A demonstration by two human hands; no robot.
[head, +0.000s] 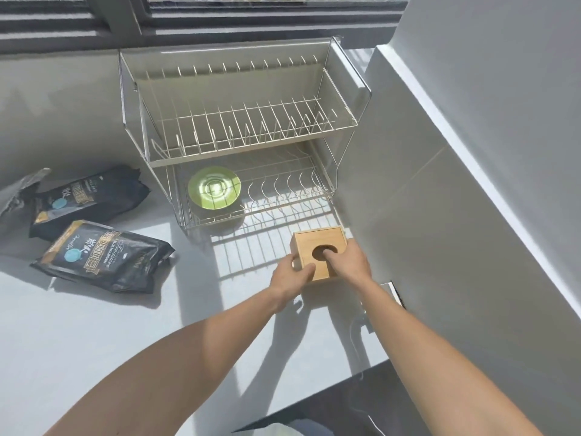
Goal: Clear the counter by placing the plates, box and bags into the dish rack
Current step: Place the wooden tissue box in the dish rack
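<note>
A square wooden box (317, 239) with a round hole in its top sits in front of the two-tier wire dish rack (248, 121), near its right corner. My left hand (290, 275) grips the box's near left corner. My right hand (349, 262) holds its right side, with a finger in the hole. A green plate (214, 190) lies on the rack's lower tier at the left. Two black printed bags lie on the counter to the left, one nearer (103, 254) and one farther (88, 196).
A grey bag (19, 193) lies at the far left edge. A white wall (440, 184) runs close along the right of the rack and box. A window frame (220, 23) stands behind the rack. A dark surface (361, 401) shows at the bottom right.
</note>
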